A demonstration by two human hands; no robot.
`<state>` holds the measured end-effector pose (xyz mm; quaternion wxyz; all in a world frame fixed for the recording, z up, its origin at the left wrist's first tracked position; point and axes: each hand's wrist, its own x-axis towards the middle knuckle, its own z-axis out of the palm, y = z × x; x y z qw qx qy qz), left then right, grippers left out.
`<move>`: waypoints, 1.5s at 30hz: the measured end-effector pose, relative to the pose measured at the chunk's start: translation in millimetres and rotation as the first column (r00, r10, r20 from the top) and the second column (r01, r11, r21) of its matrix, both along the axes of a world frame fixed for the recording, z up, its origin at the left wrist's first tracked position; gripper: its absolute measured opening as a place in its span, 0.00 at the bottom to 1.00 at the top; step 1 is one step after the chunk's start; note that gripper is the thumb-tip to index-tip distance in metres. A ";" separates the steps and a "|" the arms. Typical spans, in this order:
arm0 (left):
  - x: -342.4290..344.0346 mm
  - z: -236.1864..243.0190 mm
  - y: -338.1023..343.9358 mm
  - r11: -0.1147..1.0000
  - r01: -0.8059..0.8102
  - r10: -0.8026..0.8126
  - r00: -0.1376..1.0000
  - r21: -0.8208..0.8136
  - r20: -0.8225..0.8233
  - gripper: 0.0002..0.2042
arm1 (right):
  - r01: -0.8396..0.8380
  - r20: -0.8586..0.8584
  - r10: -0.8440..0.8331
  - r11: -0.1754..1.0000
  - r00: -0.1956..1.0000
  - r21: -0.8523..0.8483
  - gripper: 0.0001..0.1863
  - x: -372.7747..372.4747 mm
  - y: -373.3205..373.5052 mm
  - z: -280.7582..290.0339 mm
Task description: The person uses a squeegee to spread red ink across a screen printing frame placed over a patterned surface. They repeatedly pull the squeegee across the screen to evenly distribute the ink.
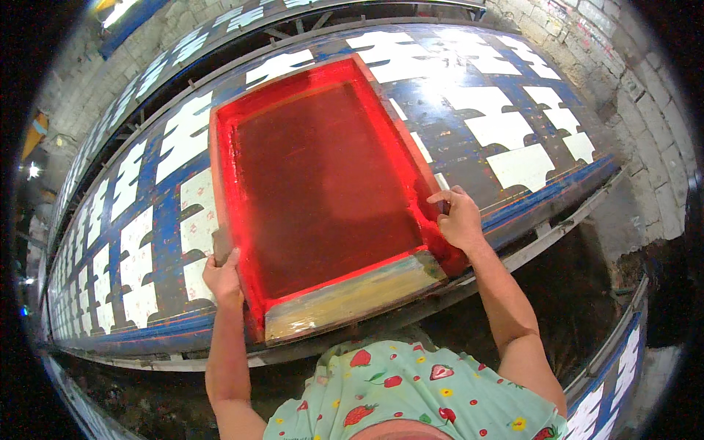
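A large screen-printing frame point(226, 169) lies tilted across the printing table in front of me. Its inner walls are coated in bright red ink, and the mesh point(326, 176) looks dark red. A yellowish, shiny strip point(352, 293) runs along its near end. My left hand point(222, 279) is closed on the frame's left side near the front, beside a small brown block point(221, 246) on the edge. My right hand point(457, 221) grips the right side near the front corner, fingers bent over the rim. Whatever lies beneath the frame is hidden.
White cut fabric pieces point(500, 128) lie in rows on the long blue-and-dark table point(506, 209). Those at left point(137, 268) carry faint small marks. Another such table runs behind, and one stands at lower right. A block wall point(645, 125) closes the right side.
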<state>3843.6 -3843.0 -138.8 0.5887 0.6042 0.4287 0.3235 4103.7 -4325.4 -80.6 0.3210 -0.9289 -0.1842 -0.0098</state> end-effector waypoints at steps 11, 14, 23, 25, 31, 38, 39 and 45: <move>70.4 -5.3 -123.5 0.996 -0.040 0.038 0.999 0.075 0.024 0.19 | 0.059 -0.035 -0.056 0.994 0.998 0.087 0.22 65.7 -116.5 -12.9; 81.2 -6.3 -136.3 0.997 -0.029 0.028 1.000 0.071 0.014 0.19 | 0.052 -0.039 -0.048 0.993 0.998 0.103 0.21 73.8 -133.3 -15.8; 86.8 -16.5 -144.0 0.981 0.031 -0.003 0.990 0.193 -0.139 0.16 | 0.005 -0.074 0.001 0.997 0.997 0.077 0.21 79.8 -150.2 -14.2; 88.2 -20.2 -143.2 0.974 0.054 -0.028 0.992 0.221 -0.119 0.16 | -0.058 0.184 0.051 0.998 0.982 0.034 0.22 65.6 -145.8 -9.5; 93.7 -17.7 -143.6 0.956 0.099 -0.001 0.942 0.277 -0.334 0.16 | -0.669 0.204 0.651 0.743 0.731 0.025 0.26 -30.3 -122.6 16.4; 92.0 -22.2 -147.5 0.918 0.128 -0.010 0.954 0.375 -0.300 0.21 | -0.671 0.140 0.726 0.680 0.674 -0.295 0.17 -79.3 -64.9 25.1; 91.1 -23.5 -147.5 0.935 0.141 -0.077 0.976 0.325 -0.202 0.23 | -0.649 0.206 0.706 0.706 0.678 -0.284 0.18 -81.7 -56.4 25.2; 96.2 -28.0 -146.9 0.895 0.082 0.009 0.979 0.439 -0.202 0.29 | -0.673 -0.110 0.719 0.571 0.686 -0.469 0.18 -61.0 -2.2 41.2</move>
